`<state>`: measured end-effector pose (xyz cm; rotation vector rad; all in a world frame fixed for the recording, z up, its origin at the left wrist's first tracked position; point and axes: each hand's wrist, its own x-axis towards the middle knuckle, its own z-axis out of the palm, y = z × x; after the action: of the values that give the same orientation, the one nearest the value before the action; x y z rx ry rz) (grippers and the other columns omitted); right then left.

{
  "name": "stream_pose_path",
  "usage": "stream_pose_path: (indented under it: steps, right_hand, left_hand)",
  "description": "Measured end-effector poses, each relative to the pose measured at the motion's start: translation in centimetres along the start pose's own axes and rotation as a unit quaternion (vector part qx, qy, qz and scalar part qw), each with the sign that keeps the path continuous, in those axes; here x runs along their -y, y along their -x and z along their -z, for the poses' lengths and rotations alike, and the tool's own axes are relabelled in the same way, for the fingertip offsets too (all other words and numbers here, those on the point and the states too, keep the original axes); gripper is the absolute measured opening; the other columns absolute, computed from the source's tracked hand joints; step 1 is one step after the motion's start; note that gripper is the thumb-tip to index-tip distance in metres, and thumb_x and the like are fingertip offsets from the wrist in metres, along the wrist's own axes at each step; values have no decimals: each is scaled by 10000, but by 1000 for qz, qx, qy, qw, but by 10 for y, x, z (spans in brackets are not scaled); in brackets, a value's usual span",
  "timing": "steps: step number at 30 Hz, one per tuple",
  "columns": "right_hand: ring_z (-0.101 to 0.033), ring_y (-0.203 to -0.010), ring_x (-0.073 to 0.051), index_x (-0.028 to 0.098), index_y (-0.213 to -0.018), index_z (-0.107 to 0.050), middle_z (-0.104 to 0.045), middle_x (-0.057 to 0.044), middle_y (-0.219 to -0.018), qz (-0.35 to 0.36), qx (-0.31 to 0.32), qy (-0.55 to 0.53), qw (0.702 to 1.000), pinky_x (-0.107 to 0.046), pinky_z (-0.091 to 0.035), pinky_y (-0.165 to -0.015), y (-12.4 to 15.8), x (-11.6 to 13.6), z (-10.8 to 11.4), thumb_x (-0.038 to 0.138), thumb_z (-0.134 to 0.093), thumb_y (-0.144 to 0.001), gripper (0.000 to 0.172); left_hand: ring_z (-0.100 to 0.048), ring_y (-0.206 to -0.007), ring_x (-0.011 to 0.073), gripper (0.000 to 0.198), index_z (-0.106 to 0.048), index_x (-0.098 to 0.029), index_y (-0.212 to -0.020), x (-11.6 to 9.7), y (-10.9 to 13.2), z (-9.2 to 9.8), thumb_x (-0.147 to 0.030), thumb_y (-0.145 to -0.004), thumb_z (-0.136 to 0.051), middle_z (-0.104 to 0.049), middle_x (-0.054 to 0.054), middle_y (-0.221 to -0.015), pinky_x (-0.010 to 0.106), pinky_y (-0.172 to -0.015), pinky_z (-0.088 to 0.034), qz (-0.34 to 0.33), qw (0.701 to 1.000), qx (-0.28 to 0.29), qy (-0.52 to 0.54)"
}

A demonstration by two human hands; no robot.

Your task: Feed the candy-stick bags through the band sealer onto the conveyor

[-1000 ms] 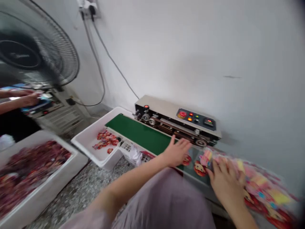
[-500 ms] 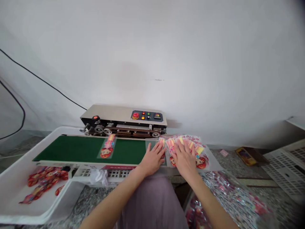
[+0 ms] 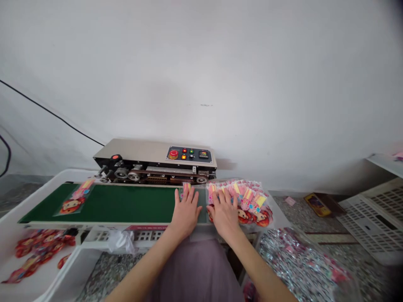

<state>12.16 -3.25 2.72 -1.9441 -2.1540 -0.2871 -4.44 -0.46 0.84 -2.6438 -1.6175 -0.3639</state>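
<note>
The fingers of the left hand (image 3: 185, 214) were spread and laid flat over a clear packet (image 3: 187, 186), which was mostly hidden at the right part of the green belt (image 3: 126, 205). The right hand's (image 3: 225, 214) fingers were likewise extended, rested upon the overlapping row of packets (image 3: 248, 203); nothing was gripped by either hand. Farther left, a single packet (image 3: 71, 204) was carried on the belt, near its end. Behind, the machine (image 3: 138, 149) was set against the wall (image 3: 252, 84); below left, red-printed pieces (image 3: 40, 247) were held in a white tub (image 3: 9, 253).
</note>
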Motion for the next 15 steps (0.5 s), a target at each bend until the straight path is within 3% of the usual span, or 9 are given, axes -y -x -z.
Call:
stream_pose_path:
  steps: [6, 10, 15]
  right_hand:
    - [-391, -1406, -371, 225, -1398, -570, -543, -117, -1484, 3, 10, 18, 1000, -633, -200, -1150, 5, -19, 4, 322, -457, -1007, 417]
    - [-398, -1406, -359, 256, -1409, -563, -546, -77, -1488, 62, 24, 20, 998, -625, -171, -1168, 7, -23, 4, 316, -461, -1007, 420]
    - [-429, -1380, -375, 151, -1207, -691, -629, -156, -1371, 19, 10, 51, 998, -623, -162, -1172, 2, -17, 9, 301, -456, -1004, 344]
  left_hand:
    - [-349, -1485, 265, 497, -398, -172, -1521, -25, -8, 2, -325, -1056, -307, -411, 115, -1586, 636, -1213, -198, -88, 993, 6, 75]
    - [-347, -1484, 292, 516, -366, -117, -1533, -34, -3, -8, -274, -1044, -317, -401, 148, -1584, 659, -1208, -187, -48, 995, 0, 86]
    - [-331, -1490, 312, 490, -451, -153, -1492, -33, 13, -12, -321, -1052, -318, -458, 127, -1554, 685, -1199, -185, -52, 996, 4, 76]
